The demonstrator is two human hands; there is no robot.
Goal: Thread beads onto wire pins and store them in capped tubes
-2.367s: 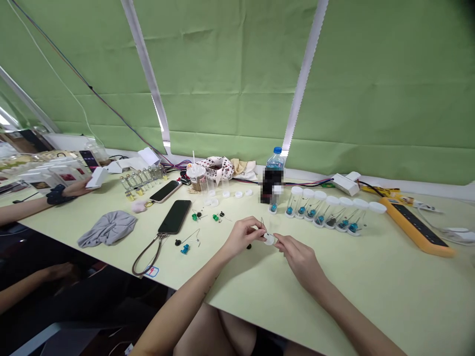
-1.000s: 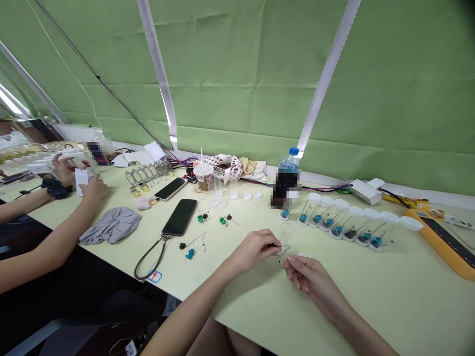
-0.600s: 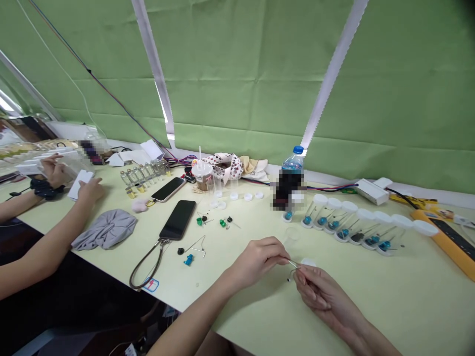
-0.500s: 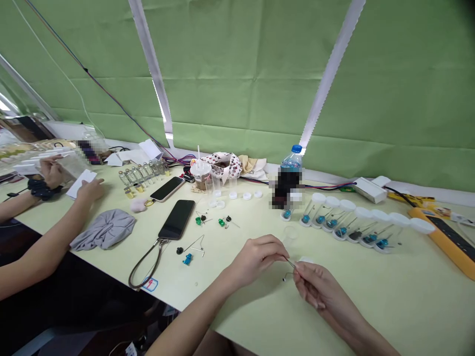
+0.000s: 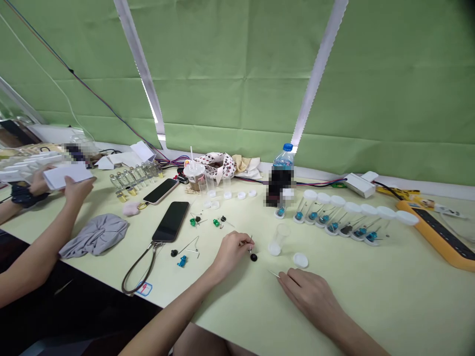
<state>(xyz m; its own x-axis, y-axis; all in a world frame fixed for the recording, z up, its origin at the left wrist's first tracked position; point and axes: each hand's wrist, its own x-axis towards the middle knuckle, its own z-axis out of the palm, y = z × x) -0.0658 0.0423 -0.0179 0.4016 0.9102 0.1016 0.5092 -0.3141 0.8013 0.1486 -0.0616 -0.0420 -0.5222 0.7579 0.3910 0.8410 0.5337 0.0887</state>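
Observation:
My left hand [image 5: 233, 253] is closed, with its fingertips pinching a thin rod that stands on a small round black base [image 5: 253, 257] at the tabletop. Lower right, my right hand [image 5: 309, 295] is closed on a thin metal wire [image 5: 273, 273] that points toward the left hand. Between and behind the hands stands a clear plastic tube [image 5: 282, 232] with a white bottom. A loose white cap [image 5: 300, 260] lies just beyond my right fingers. To the left of my left hand are a blue figure [image 5: 181, 261], a black disc [image 5: 174, 252] and a bent wire [image 5: 190, 244].
At right stands a row of capped clear tubes [image 5: 330, 217] holding blue parts, near an orange power strip [image 5: 434, 232]. A bottle [image 5: 285, 160], a lidded cup [image 5: 194, 175] and phones [image 5: 171, 221] stand or lie farther back. Another person's hand [image 5: 76, 188] holds white card at left.
My hands, close together over a thin wire before, are now apart. The left moved left with the black-based rod; the right lowered, holding a wire. The tube and cap show more fully.

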